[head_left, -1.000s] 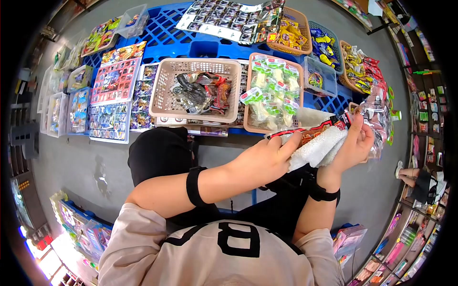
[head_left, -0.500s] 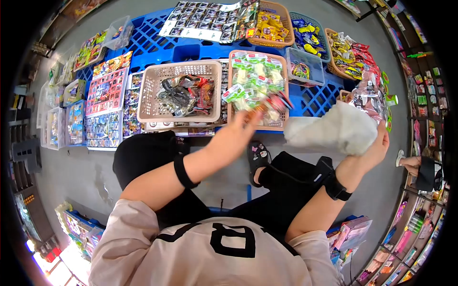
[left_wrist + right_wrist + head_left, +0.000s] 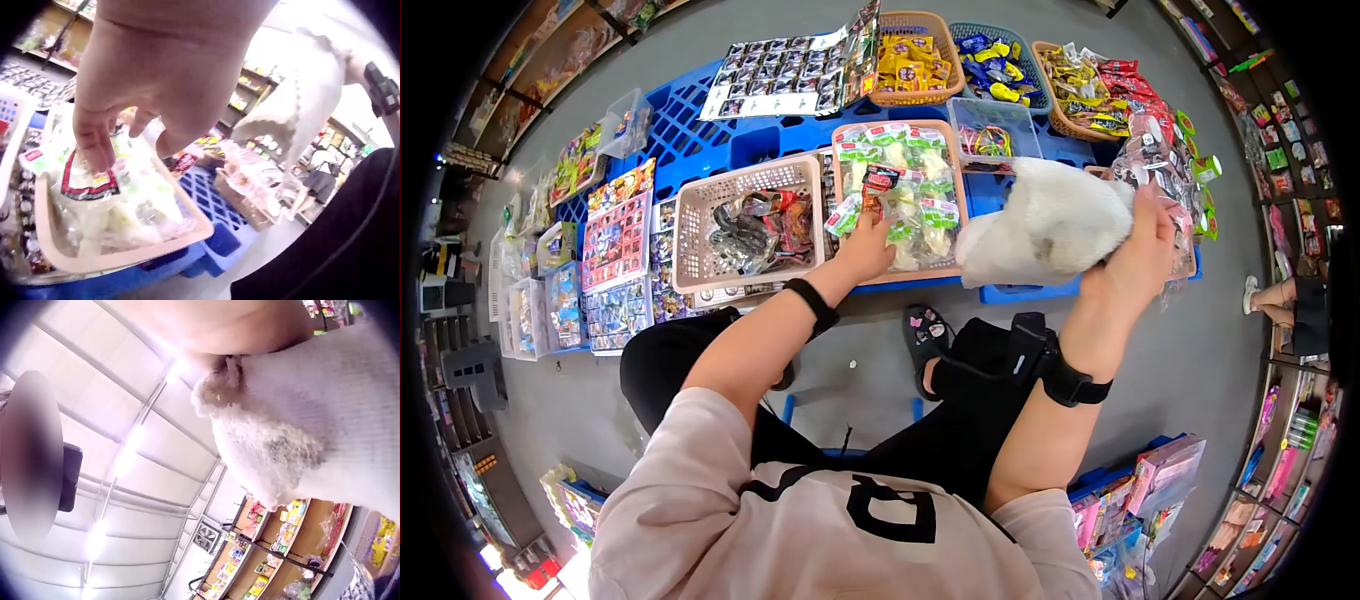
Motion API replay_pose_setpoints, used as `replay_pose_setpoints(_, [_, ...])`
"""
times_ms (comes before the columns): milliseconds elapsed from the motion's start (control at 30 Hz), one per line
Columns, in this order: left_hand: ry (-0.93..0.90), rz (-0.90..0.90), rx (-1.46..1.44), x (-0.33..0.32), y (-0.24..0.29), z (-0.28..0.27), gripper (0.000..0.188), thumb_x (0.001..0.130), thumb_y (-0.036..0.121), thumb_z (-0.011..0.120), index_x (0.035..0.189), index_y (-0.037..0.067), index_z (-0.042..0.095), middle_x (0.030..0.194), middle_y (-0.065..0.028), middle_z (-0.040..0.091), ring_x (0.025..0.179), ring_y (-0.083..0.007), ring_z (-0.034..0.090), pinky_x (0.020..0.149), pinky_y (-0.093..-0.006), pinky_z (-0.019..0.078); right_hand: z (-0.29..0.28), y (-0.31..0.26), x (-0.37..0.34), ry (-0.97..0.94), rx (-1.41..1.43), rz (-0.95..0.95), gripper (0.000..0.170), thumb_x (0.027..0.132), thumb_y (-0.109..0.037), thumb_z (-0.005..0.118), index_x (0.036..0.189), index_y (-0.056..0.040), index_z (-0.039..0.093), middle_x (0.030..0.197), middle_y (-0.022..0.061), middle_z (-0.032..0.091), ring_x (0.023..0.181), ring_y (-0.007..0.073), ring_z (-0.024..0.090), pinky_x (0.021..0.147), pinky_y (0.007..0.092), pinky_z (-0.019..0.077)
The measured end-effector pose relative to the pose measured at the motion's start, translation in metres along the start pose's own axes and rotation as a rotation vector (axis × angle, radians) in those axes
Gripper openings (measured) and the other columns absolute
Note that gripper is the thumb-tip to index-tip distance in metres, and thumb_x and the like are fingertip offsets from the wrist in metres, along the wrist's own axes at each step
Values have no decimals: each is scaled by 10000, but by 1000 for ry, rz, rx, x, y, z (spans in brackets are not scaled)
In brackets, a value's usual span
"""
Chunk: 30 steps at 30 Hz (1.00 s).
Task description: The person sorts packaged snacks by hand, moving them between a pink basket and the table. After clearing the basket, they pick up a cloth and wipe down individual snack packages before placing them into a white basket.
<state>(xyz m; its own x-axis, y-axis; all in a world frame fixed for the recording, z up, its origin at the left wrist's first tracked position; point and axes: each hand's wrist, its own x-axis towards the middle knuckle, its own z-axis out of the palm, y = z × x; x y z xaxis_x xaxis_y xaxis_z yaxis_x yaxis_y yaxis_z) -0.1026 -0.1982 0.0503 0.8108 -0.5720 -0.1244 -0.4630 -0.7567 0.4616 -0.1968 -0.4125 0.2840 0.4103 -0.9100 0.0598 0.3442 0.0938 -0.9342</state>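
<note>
My left hand (image 3: 867, 248) reaches over the pink-rimmed basket (image 3: 962, 225) of green-and-white packets. Its fingertips pinch a red-and-black snack packet (image 3: 878, 188), which lies across those packets in the head view. In the left wrist view the clear body and red-black border of the packet (image 3: 90, 190) show under the fingers. On the right, my right hand (image 3: 1138, 255) grips a bunched white cloth (image 3: 1050, 225) by its right side. Fuzzy pile and a grey smudge show on the cloth (image 3: 269, 444) in the right wrist view.
Left of it stands a beige basket (image 3: 685, 235) of dark and red packets. Behind are baskets of yellow packets (image 3: 915, 70) and blue-yellow packets (image 3: 1000, 70), and a clear box (image 3: 1000, 125). All stand on a blue pallet (image 3: 690, 120). A shoe (image 3: 925, 335) is on the floor below.
My left hand carried the red-and-black packet away from the white cloth, leftward onto the basket of green-and-white packets. My right hand kept the cloth, which now hangs bunched over the pallet's right part.
</note>
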Motion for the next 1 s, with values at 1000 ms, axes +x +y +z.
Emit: replay_pose_setpoints(1000, [-161,253,-1408,-112,34,-200,107,913,161,382,898,65,428,799,31,442,752,-37,384,675,-208,349,36,62,-96,-1665,-376,557,376,727,49,486,1097,-14,509,984,30,544,936,124,498,811,275,410])
